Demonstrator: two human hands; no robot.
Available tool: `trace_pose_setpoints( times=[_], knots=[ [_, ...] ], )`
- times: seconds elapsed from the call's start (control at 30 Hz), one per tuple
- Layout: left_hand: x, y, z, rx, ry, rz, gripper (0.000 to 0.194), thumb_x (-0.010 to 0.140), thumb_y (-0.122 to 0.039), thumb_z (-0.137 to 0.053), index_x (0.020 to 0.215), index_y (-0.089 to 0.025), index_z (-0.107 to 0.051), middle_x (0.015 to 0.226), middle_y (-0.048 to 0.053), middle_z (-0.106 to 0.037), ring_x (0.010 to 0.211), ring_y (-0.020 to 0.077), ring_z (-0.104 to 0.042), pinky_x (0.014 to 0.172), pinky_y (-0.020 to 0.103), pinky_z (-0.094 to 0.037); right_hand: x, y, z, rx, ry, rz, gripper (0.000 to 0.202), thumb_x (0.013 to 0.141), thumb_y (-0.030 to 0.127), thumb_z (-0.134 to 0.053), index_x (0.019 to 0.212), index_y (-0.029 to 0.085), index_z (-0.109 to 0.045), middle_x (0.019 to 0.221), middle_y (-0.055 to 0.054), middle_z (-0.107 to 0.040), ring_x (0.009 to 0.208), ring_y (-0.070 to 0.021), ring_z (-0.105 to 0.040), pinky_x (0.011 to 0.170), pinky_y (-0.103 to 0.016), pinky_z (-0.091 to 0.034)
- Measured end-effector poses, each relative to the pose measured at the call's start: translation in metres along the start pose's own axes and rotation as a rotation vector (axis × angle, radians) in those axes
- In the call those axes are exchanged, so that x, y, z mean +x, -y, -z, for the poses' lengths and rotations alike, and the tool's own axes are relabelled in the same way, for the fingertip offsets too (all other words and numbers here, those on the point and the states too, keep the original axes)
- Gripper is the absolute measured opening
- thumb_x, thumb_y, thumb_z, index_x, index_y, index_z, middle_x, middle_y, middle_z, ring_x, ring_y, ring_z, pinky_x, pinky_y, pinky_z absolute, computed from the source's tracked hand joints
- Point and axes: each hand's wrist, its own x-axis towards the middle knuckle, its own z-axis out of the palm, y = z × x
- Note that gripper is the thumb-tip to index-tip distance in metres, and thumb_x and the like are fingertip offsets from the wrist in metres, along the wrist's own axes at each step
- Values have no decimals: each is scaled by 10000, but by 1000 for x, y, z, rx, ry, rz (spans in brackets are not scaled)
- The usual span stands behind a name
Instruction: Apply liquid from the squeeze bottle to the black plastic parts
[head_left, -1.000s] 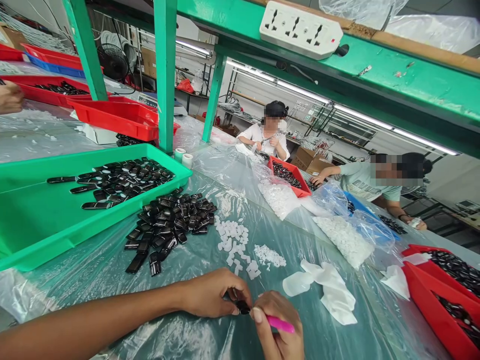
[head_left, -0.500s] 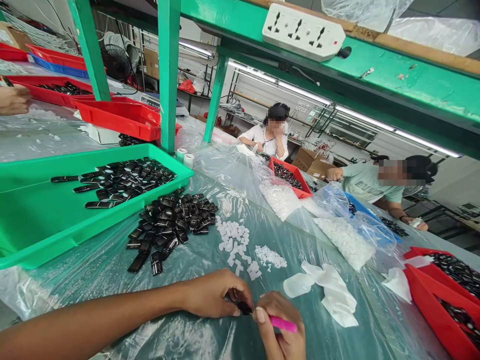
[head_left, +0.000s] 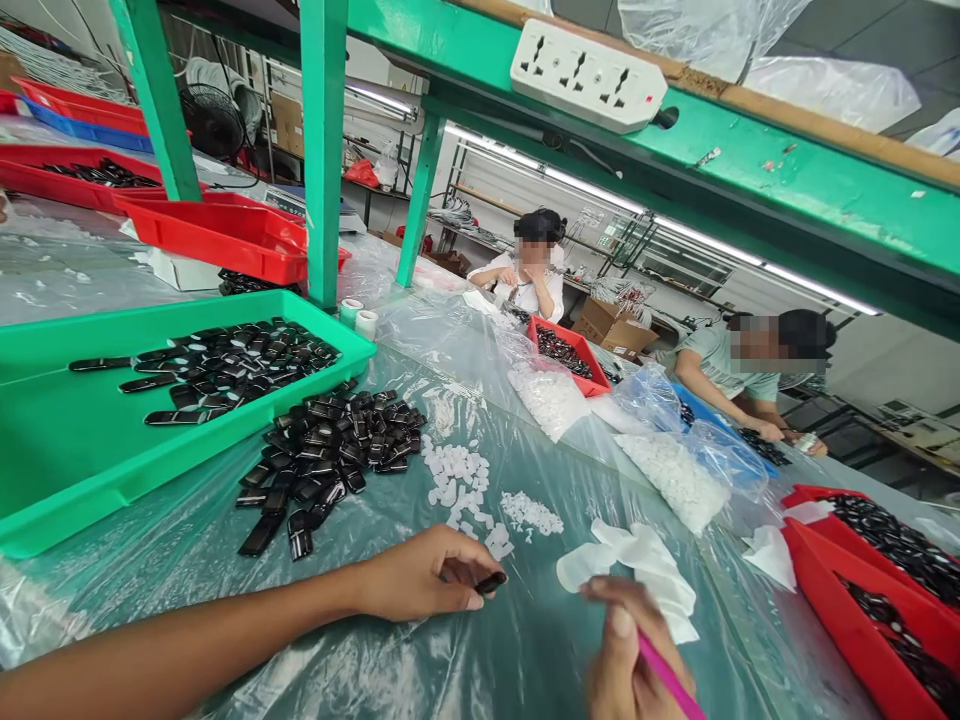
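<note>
Between the thumb and fingers of my left hand [head_left: 431,580] is a small black part [head_left: 491,583]. My right hand [head_left: 637,650], slightly blurred, holds a pink tool [head_left: 667,675] at the lower right, apart from the left hand. A heap of glossy black parts [head_left: 330,450] lies beyond my left forearm. Beside it are white pieces [head_left: 454,475] and a pile of smaller white bits [head_left: 531,513]. Crumpled white tissue [head_left: 656,565] lies just beyond my right hand.
A green tray [head_left: 97,490] with black parts stands at the left. Red trays [head_left: 840,600] sit at the right edge. Bags of white pieces [head_left: 675,480] lie farther back. Green posts [head_left: 322,160] rise from the table. Two people work across it.
My right hand has moved right, away from the left hand, with the pink tool now pointing down to the right. The left hand still holds the black part.
</note>
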Motion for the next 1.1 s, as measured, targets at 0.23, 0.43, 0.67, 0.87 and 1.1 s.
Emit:
trace_pose_setpoints(
  times=[0.23, 0.43, 0.67, 0.87, 1.1],
  knots=[
    [6, 2, 12, -269, -110, 102, 414, 779, -444, -611, 1030, -116, -641, 970, 117, -659, 776, 197, -635, 743, 325, -496, 34, -74, 54, -974, 228, -222, 336, 840, 286, -374, 1019, 151, -625, 970, -125, -655, 879, -322, -540, 726, -421, -423],
    [5, 3, 16, -408, -189, 156, 438, 826, -509, -516, 952, -113, -656, 936, 124, -677, 742, 173, -654, 726, 290, -494, 14, -127, 86, -1130, 613, -505, 453, 664, 133, -432, 1042, 215, -669, 1012, -104, -679, 989, -367, -562, 764, -489, -411],
    [7, 4, 16, -466, -223, 165, 452, 829, -508, -514, 952, -96, -655, 903, 137, -686, 703, 164, -656, 693, 279, -499, 37, -64, 58, -1063, -1, -129, 400, 812, 273, -465, 1182, 160, -566, 1132, -167, -598, 988, -389, -538, 762, -476, -387],
    [9, 6, 18, -473, -304, 139, 431, 822, -493, -531, 897, -85, -647, 888, 138, -684, 681, 160, -651, 686, 287, -498, 9, -26, 1, -364, 405, 164, 173, 838, 230, -543, 1000, 201, -596, 914, -69, -645, 833, -221, -566, 769, -361, -403],
    [9, 4, 20, -485, -391, 114, 409, 816, -485, -540, 819, -88, -639, 855, 127, -685, 672, 158, -646, 666, 276, -490, -24, -8, -37, -229, 795, -63, 116, 889, 242, -472, 884, 229, -587, 804, -20, -624, 751, -202, -550, 648, -323, -405]
  ],
)
